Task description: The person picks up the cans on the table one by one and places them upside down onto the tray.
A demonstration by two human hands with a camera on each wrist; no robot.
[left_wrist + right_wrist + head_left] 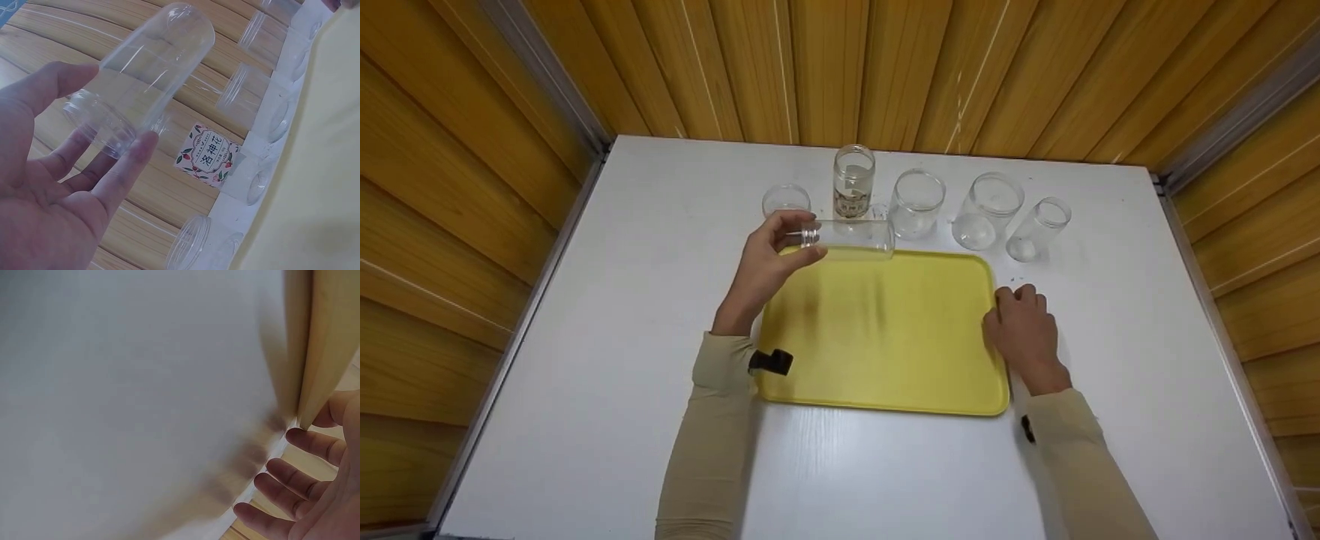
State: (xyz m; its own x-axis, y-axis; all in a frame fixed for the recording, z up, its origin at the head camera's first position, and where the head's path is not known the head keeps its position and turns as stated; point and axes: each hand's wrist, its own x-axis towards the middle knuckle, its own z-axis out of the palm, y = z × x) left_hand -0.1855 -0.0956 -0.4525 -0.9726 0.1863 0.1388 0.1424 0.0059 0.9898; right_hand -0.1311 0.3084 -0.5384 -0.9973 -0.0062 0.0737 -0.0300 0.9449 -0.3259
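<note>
My left hand (765, 262) holds a clear jar (855, 238) on its side, thumb and fingers around the threaded neck. The jar's round base points right, and it hangs over the back edge of a yellow tray (885, 337). In the left wrist view the same jar (154, 67) looks see-through, with nothing visible inside. At the tray's right edge rests my right hand (1024, 330), its fingers loosely bent. From the right wrist, the fingertips (275, 464) appear beside the tray's rim (306, 343), low over the white table, with the thumb across on the tray's side.
Behind the tray stands a row of clear jars: a small one (786, 198), a labelled jar (853, 184), two wide ones (916, 214) and a slim one (1037, 231) at right. Wood-patterned walls (825, 67) enclose the white table (607, 315) at back and sides.
</note>
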